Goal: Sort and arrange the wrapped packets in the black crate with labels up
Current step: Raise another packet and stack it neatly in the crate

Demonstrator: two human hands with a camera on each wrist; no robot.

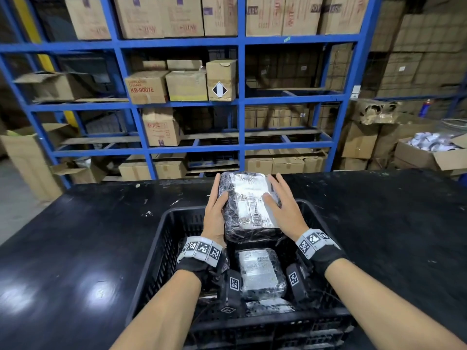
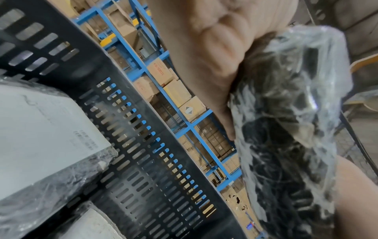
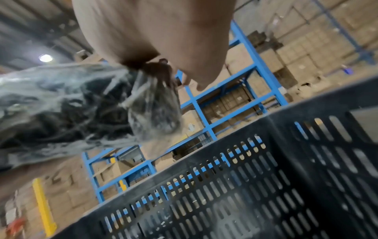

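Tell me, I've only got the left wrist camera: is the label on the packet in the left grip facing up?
Observer: Yes. The head view shows the held packet with its white label facing up.
Operator: Is the right grip on it too?
Observer: Yes, the right grip holds its right side, thumb on the label.
Operator: Where is it relative to the crate?
Observer: Raised over the far end of the crate, beyond a middle packet that lies label up.

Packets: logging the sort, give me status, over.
Left hand and right hand grip held packet, label up, over black crate. Second packet inside, label up. No obstruction seen.
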